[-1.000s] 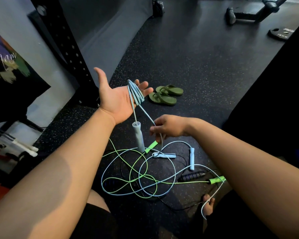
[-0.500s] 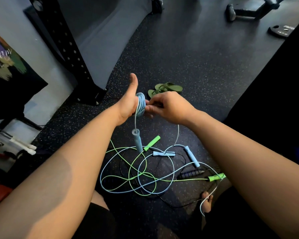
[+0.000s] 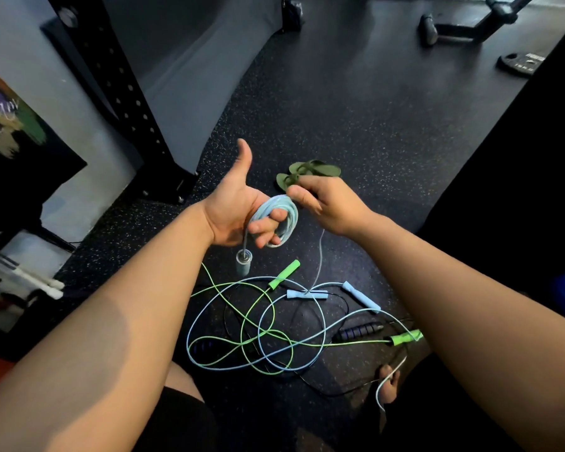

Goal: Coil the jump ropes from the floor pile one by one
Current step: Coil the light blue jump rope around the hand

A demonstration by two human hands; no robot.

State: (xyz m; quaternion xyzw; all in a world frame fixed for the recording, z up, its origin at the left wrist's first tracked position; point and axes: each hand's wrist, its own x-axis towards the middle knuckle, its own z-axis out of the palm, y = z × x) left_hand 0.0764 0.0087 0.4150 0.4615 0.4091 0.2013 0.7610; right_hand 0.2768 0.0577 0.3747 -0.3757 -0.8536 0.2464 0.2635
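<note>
A light blue jump rope [image 3: 282, 220] is wound in several loops round the fingers of my left hand [image 3: 238, 207], whose thumb points up. One grey-blue handle [image 3: 243, 262] hangs below that hand. My right hand [image 3: 323, 199] pinches the rope's free strand just right of the coil; the strand drops to a blue handle [image 3: 307, 293] on the floor. Under my hands lies the pile [image 3: 258, 337]: tangled light blue and lime green cords, green handles [image 3: 282, 275], a blue handle [image 3: 361, 296] and a black foam-grip handle [image 3: 357, 331].
A pair of green flip-flops [image 3: 310, 171] lies just beyond my hands on the dark rubber floor [image 3: 372, 119]. A black perforated rack post [image 3: 118, 89] stands at the left, a weight plate [image 3: 521, 63] at the far right. My bare toes [image 3: 388, 383] touch a blue cord.
My right hand rose from near the floor to the left hand and laid more rope on it. The left hand turned from open palm to thumb-up with a thicker coil.
</note>
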